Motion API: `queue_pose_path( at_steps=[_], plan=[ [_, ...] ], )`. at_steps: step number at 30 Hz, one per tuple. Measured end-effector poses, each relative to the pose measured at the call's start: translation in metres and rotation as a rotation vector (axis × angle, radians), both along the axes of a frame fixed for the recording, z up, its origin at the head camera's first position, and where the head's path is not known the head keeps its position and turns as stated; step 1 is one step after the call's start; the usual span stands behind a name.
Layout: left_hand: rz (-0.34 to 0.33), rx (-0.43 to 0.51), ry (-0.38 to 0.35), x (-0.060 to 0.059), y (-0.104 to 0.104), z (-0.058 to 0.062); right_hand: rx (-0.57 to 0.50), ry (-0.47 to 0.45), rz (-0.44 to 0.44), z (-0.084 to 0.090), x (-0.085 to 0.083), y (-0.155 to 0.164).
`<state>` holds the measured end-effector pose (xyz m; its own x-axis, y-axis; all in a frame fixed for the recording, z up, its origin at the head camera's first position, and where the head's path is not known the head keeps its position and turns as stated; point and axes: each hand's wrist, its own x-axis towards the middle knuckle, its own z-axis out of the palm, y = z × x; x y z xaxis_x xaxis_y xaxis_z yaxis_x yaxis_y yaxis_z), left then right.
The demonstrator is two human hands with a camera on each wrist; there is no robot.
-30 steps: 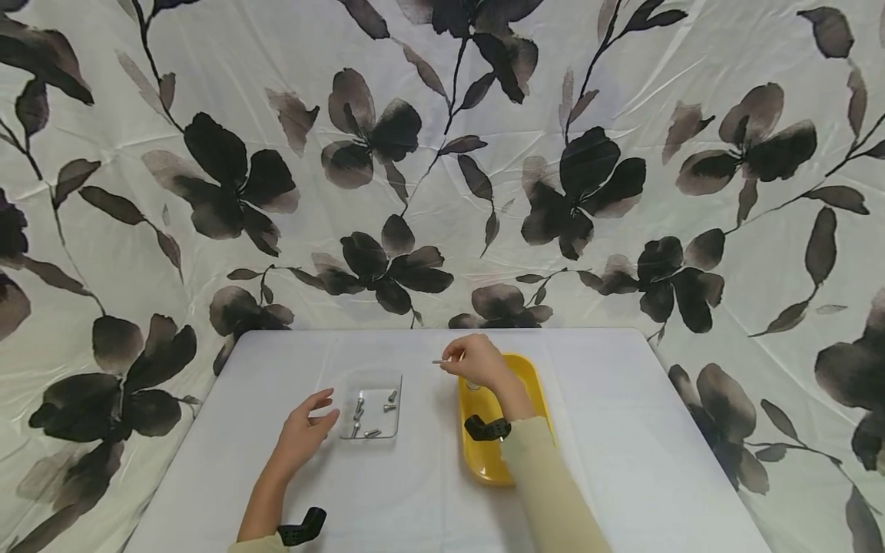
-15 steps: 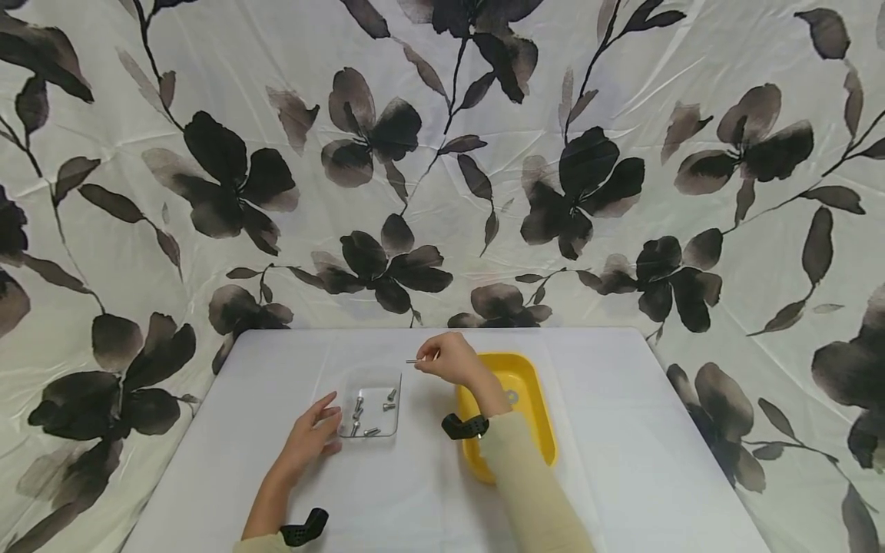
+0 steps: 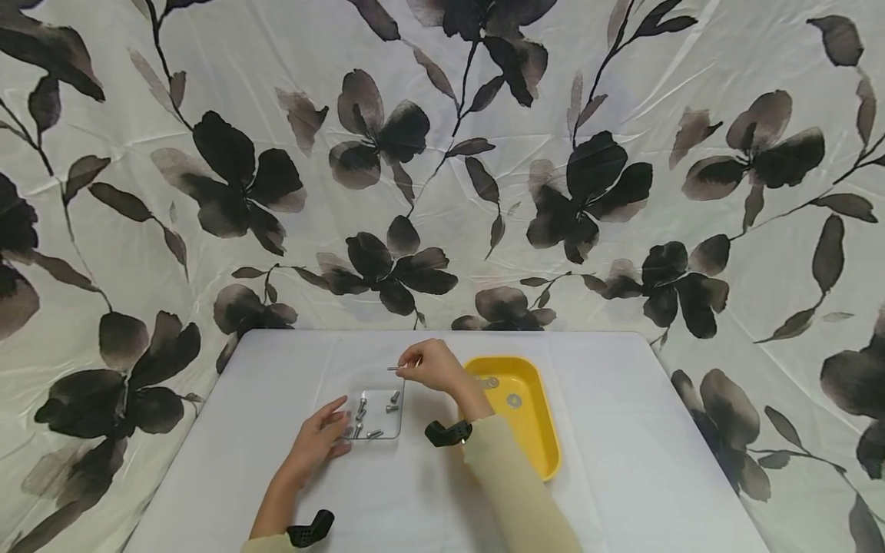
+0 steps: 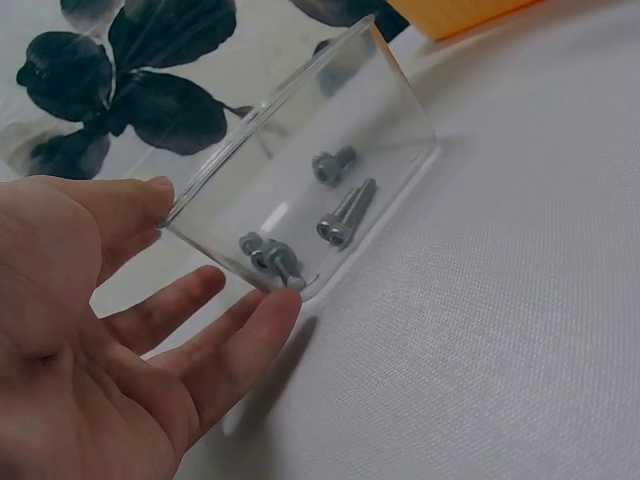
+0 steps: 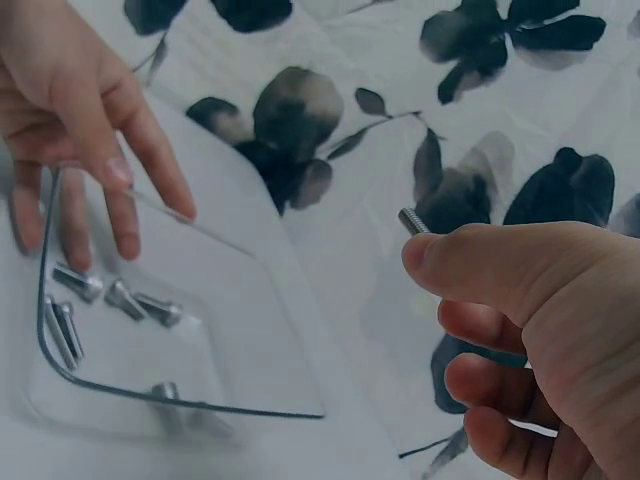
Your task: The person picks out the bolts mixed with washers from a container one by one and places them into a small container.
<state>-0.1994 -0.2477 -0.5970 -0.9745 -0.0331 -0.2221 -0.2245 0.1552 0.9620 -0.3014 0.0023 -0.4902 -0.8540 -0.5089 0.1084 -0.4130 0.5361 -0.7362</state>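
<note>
Right hand (image 3: 432, 366): thumb and fingertips (image 5: 450, 255) pinched on a small metal screw (image 3: 394, 369), threaded end poking out past the thumb, held in the air above the far edge of the clear tray (image 3: 396, 432). Rest of the fingers curled under. Left hand (image 3: 319, 442): fingers (image 4: 245, 330) straight and slightly spread, tips touching the tray's near-left wall, thumb up at the rim, nothing gripped. Tray is a shallow transparent square sitting flat on the white table (image 3: 622, 461), with several loose screws (image 3: 361, 411) lying in it; exact count can't be told for sure. Just right of the right hand sits a yellow tray (image 3: 546, 453) with two washers (image 3: 514, 400) on its floor, near but apart from the clear tray. Black straps on both wrists, pale sleeves on both arms. Floral cloth (image 3: 588, 177) with dark flowers hangs behind and around the table
</note>
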Motion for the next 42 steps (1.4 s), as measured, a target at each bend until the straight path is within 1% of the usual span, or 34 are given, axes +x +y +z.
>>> queue_pose_path(
  at_steps=[3,8,11,16,21,29,36,42],
  plan=[
    [0.007,-0.005,-0.006,0.001,-0.001,0.001,-0.004,-0.014,0.013,-0.002,0.000,-0.009],
    [0.025,0.010,-0.017,0.003,-0.003,0.001,-0.011,-0.035,0.050,-0.012,0.001,-0.024],
    [0.025,0.027,-0.017,0.004,-0.003,0.000,-0.010,-0.025,0.056,-0.018,0.002,-0.029],
    [0.025,0.025,-0.004,0.003,-0.001,-0.004,-0.018,-0.012,0.054,-0.023,0.002,-0.035],
    [0.033,0.014,0.001,0.002,0.000,-0.005,-0.028,-0.033,0.052,-0.026,0.003,-0.038],
    [0.026,0.018,0.000,0.002,0.003,-0.005,-0.029,-0.044,0.060,-0.035,0.008,-0.039],
    [0.010,0.029,0.014,-0.002,0.007,-0.007,-0.011,-0.036,0.032,-0.043,0.008,-0.036],
    [0.020,0.022,0.010,-0.002,0.007,-0.009,0.004,-0.043,0.058,-0.049,0.008,-0.036]
  ],
)
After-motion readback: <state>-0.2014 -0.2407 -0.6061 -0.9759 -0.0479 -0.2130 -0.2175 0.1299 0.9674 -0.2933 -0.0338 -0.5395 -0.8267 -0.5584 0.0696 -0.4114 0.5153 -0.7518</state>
